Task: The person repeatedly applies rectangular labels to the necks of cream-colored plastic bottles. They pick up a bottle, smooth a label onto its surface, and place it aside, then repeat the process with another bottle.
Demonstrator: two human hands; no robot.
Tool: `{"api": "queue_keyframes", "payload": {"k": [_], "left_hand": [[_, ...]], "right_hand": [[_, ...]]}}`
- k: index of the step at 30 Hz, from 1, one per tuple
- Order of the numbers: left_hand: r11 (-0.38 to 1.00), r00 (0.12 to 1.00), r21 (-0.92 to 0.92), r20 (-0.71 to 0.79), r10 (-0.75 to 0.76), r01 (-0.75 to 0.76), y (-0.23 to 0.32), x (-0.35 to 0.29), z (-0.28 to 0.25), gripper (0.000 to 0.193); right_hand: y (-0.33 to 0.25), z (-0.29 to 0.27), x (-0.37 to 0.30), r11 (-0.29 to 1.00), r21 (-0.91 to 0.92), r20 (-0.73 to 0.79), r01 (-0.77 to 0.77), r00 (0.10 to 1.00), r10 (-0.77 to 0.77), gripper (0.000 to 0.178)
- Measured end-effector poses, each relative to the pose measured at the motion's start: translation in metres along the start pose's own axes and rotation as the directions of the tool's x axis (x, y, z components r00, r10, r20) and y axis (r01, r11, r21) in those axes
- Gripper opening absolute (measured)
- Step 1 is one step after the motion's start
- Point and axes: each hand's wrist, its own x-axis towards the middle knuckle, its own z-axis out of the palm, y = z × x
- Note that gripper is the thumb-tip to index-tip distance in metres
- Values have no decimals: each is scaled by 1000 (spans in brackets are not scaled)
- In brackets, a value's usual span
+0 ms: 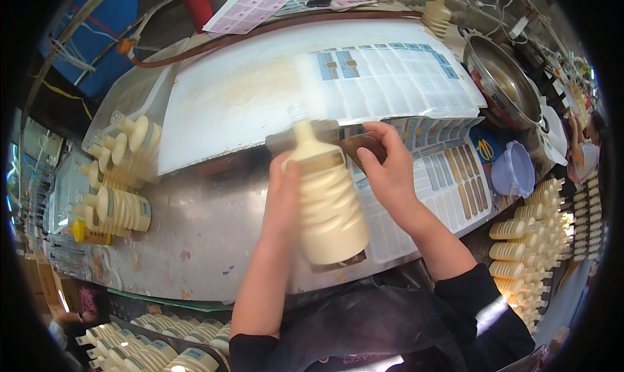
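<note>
A cream bottle [330, 209] with wavy ridges and a clear neck leans away from me over the metal table. My left hand [283, 190], somewhat blurred, is closed on the bottle's left side. A brownish band [318, 162] runs around the bottle's shoulder. Between the thumb and fingers of my right hand [389, 164] is a dark brown flat piece [359, 149], whose left end reaches the right side of the shoulder. Whether it is stiff or soft I cannot tell. A grey-brown block [283, 140] shows behind the neck.
A white board [240, 79] bearing label sheets [390, 79] spans the table's back. More label sheets [435, 183] lie at right, near a lilac tub [513, 170] and a metal pan [500, 73]. Similar bottles [123, 209] stand at left; others [526, 242] fill the right side.
</note>
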Motion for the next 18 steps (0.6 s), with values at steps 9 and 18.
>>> {"api": "queue_keyframes", "payload": {"k": [9,18], "left_hand": [[996,996,-66,56,67,-63,-5,0,-5,44],[892,991,-443,131,-35,89,0,-5,-6,67]], "right_hand": [[-37,15,-22,699,-109,132,707,707,-695,23],[-64,29,-21,585,-243,175,774,628,-758,27]]}}
